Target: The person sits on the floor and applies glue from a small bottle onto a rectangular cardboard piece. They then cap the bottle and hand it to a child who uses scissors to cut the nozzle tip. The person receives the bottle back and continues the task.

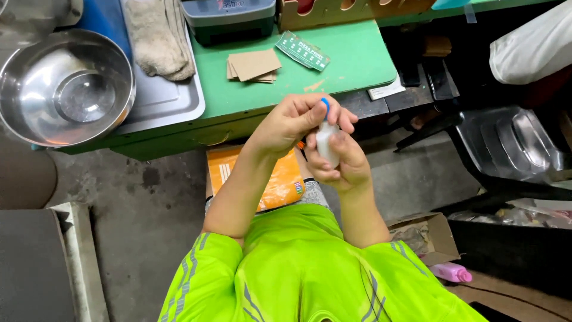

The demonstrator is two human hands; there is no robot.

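Right hand [339, 161] grips small white bottle [326, 143] off bench [345, 59] front edge; left hand [295, 119] pinches blue cap [325, 104]. Step: cap-twisting. Next needs steady bottle grip.

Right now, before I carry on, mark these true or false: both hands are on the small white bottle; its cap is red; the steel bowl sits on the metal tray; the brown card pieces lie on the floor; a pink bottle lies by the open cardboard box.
1. Both hands are on the small white plastic bottle. True: the right hand grips its body and the left hand pinches its top.
2. Its cap is red. False: the cap is blue.
3. The round steel bowl sits on the flat metal tray. True.
4. The brown card pieces lie on the floor. False: they lie on the green tabletop.
5. A pink bottle lies by the open cardboard box. True.
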